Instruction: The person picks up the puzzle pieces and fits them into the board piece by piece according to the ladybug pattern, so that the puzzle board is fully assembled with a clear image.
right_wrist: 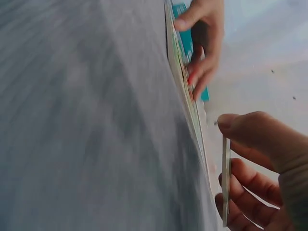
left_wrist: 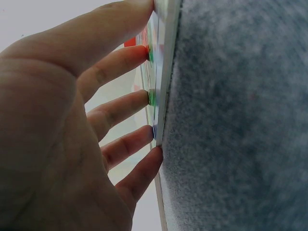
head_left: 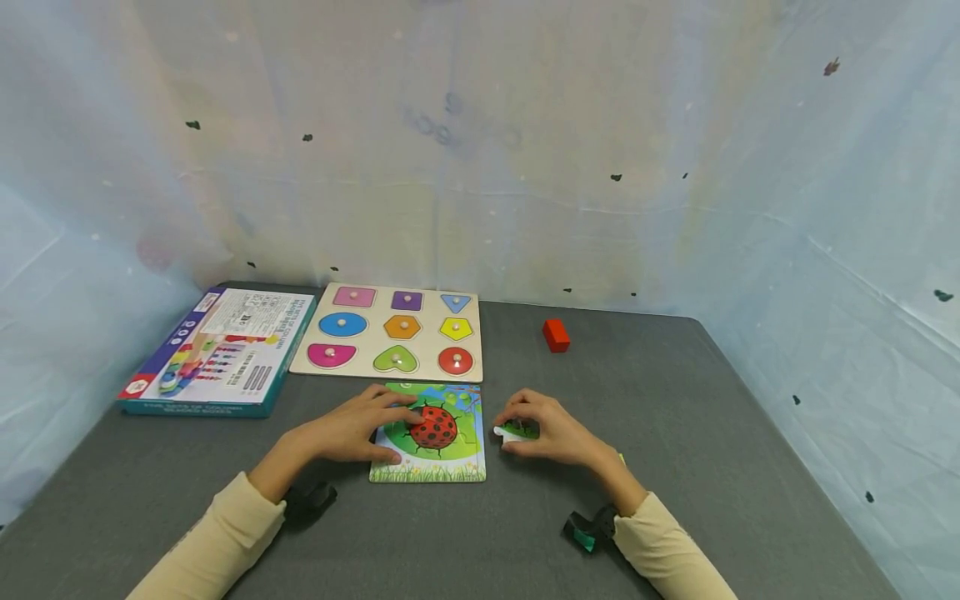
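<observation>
A ladybug jigsaw puzzle [head_left: 436, 431] in a flat board lies on the grey table. My left hand [head_left: 351, 427] rests on its left side, fingers spread over the picture and thumb near the lower left edge. In the left wrist view, the fingertips touch the board's surface and edge [left_wrist: 166, 86]. To the right of the board, my right hand [head_left: 553, 429] pinches a green and white puzzle piece [head_left: 517, 432] between thumb and fingers. The right wrist view shows this thin piece [right_wrist: 226, 183] edge-on, held apart from the board.
Behind the puzzle lies a wooden shape board [head_left: 384, 337] with colourful knobbed pieces. A boxed toy set [head_left: 240, 346] lies at the back left. A red block [head_left: 556, 335] sits at the back right. Pale plastic sheeting [head_left: 480, 167] surrounds the table [head_left: 675, 467].
</observation>
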`<state>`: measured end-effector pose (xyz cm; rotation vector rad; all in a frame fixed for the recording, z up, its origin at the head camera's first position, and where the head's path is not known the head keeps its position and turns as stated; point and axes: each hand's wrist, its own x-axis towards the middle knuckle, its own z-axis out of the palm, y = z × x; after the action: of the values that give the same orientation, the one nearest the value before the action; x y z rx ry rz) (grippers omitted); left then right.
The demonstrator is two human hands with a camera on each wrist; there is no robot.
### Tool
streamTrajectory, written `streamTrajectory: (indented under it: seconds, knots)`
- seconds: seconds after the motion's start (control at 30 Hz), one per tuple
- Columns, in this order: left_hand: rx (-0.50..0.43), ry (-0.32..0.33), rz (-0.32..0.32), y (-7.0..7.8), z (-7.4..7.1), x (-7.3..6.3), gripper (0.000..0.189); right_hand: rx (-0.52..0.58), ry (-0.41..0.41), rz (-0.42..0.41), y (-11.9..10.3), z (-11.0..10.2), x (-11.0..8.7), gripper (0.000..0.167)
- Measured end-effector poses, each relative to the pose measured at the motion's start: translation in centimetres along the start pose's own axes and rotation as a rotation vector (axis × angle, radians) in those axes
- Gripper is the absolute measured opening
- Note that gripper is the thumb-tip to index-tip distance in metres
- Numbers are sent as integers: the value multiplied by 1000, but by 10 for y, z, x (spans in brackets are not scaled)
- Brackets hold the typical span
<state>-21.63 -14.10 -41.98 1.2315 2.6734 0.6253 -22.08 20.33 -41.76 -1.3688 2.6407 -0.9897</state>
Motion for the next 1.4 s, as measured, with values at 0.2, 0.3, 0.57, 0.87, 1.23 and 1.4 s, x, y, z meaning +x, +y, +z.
streamTrajectory:
  seconds: [0.2, 0.3, 0.57, 0.87, 1.23, 1.4]
  knots:
    - [-2, 0, -7, 0, 0, 0, 53, 4, -24, -82, -10, 17, 26, 26]
    - [2, -3, -10, 0, 0, 0, 53, -21, -38, -116, -17, 26, 37, 27]
    - [-1, -8, -5, -2, 1, 1, 52, -35, -67, -137, -28, 50, 59, 27]
    - [8, -10, 14, -3, 1, 0, 53, -39, -36, -179, -32, 68, 67, 29]
    - [27, 22, -9, 0, 2, 1, 45, -27, -8, -235, -36, 72, 70, 24]
    - [73, 37, -28, 4, 4, 4, 40, 2, -35, -241, -38, 73, 71, 23]
